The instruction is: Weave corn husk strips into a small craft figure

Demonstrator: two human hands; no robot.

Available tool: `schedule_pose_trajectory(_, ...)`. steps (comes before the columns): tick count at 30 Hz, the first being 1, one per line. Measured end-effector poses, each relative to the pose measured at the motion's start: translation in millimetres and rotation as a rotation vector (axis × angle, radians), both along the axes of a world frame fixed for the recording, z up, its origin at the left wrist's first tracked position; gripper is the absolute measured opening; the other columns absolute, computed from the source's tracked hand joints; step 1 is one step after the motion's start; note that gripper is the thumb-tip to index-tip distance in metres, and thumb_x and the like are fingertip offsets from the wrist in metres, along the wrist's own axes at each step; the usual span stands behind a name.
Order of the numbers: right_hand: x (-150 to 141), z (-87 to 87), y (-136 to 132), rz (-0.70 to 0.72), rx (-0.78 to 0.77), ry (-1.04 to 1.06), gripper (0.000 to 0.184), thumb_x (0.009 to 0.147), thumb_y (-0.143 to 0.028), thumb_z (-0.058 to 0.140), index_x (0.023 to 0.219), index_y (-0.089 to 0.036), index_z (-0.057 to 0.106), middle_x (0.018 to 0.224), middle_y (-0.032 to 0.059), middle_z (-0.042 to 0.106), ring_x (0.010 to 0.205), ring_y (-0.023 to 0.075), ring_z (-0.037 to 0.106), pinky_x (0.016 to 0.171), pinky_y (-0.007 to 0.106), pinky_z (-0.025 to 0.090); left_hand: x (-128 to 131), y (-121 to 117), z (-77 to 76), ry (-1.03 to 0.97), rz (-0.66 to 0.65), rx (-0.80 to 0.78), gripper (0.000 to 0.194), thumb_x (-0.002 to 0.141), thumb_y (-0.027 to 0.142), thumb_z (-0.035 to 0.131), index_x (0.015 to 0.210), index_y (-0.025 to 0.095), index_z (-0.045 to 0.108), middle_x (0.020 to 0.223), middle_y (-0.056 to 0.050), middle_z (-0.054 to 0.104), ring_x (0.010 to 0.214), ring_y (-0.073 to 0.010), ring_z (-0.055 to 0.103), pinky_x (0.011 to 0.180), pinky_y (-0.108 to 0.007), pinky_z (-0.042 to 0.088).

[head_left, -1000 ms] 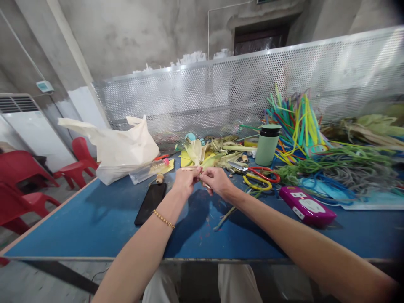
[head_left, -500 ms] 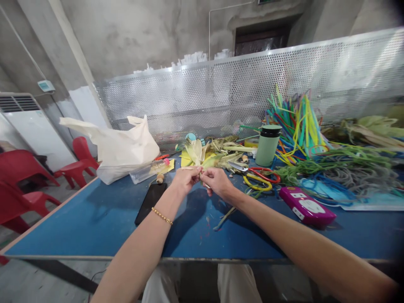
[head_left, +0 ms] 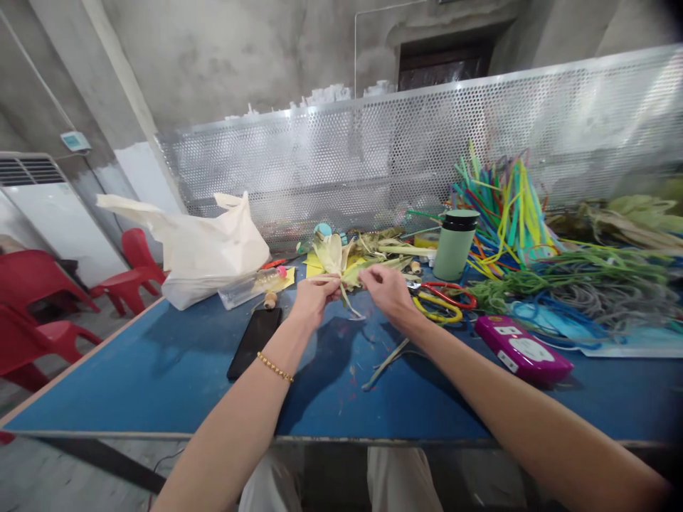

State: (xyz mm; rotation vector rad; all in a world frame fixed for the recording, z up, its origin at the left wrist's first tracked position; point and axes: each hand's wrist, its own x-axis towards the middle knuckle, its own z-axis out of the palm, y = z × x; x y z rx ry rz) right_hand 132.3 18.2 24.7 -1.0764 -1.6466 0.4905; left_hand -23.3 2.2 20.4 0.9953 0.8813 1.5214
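My left hand (head_left: 314, 299) pinches the base of a pale corn-husk flower (head_left: 331, 253), whose petals spread upward just beyond the fingertips. A thin pale strip (head_left: 352, 310) hangs from the base over the blue table (head_left: 160, 384). To the right of the flower, apart from it, is my right hand (head_left: 392, 293). Its thumb and fingers are drawn together; whether anything is between them I cannot make out. Behind that hand lie scissors (head_left: 463, 293) with red handles, partly covered by the wrist and hand. More dried husks (head_left: 381, 245) lie behind the flower.
A white bag (head_left: 208, 249), plastic bottle (head_left: 250, 288) and black phone (head_left: 255, 343) are on the left. Rightward are a green tumbler (head_left: 455, 245), a purple box (head_left: 523, 348), coloured strips (head_left: 517, 213) and tangled green cords (head_left: 576, 274). A perforated metal panel (head_left: 299, 171) stands behind.
My right hand has moved away from the left, rightward and slightly up. The pale strip now hangs visibly below the flower. My left hand keeps its pinch.
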Motion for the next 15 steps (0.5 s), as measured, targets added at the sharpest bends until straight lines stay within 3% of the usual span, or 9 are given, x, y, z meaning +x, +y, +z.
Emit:
schedule_pose_trajectory(2, 2.5, 3.5, 3.3, 0.046, 0.078, -0.069, 0.024, 0.081, -0.028, 0.061, 0.06, -0.018, 0.064, 0.063, 0.0019, 0.065, 0.063, 0.0142, 0.057, 0.06, 0.024, 0.042, 2.0, -1.6, 0.2, 0.028, 0.007, -0.002, 0.026, 0.055, 0.016, 0.086, 0.071, 0.011, 0.067, 0.059, -0.001, 0.062, 0.053, -0.0104, 0.057, 0.057, -0.025, 0.046)
schedule_pose_trajectory(6, -3.0, 1.6, 2.5, 0.241, -0.002, -0.047, 0.014, 0.078, -0.028, 0.065, 0.07, -0.018, 0.07, 0.071, 0.0031, 0.071, 0.067, 0.0163, 0.062, 0.065, 0.026, 0.046, 6.5, -4.1, 0.6, 0.091, 0.004, 0.023, 0.022, 0.059, 0.018, 0.083, 0.071, 0.01, 0.067, 0.059, -0.002, 0.063, 0.053, -0.0118, 0.058, 0.059, -0.026, 0.048)
schedule_pose_trajectory(11, -6.3, -2.6, 1.9, 0.215, 0.041, -0.02, 0.012, 0.072, -0.027, 0.068, 0.065, -0.017, 0.067, 0.065, 0.0019, 0.067, 0.062, 0.0143, 0.058, 0.061, 0.025, 0.044, 11.4, -7.7, 3.3, 0.168, 0.06, 0.017, 0.014, 0.066, 0.017, 0.077, 0.07, 0.013, 0.064, 0.057, -0.003, 0.062, 0.05, -0.015, 0.06, 0.055, -0.029, 0.047)
schedule_pose_trajectory(15, -7.6, -1.5, 0.4, 0.229, 0.002, 0.033, 0.012, 0.069, -0.027, 0.065, 0.064, -0.018, 0.062, 0.06, -0.0005, 0.062, 0.057, 0.0119, 0.054, 0.057, 0.024, 0.042, 15.0, -9.9, 5.5, 0.27, 0.147, 0.024, 0.007, 0.07, 0.013, 0.068, 0.067, 0.015, 0.061, 0.051, 0.0, 0.057, 0.047, -0.0139, 0.056, 0.048, -0.025, 0.038)
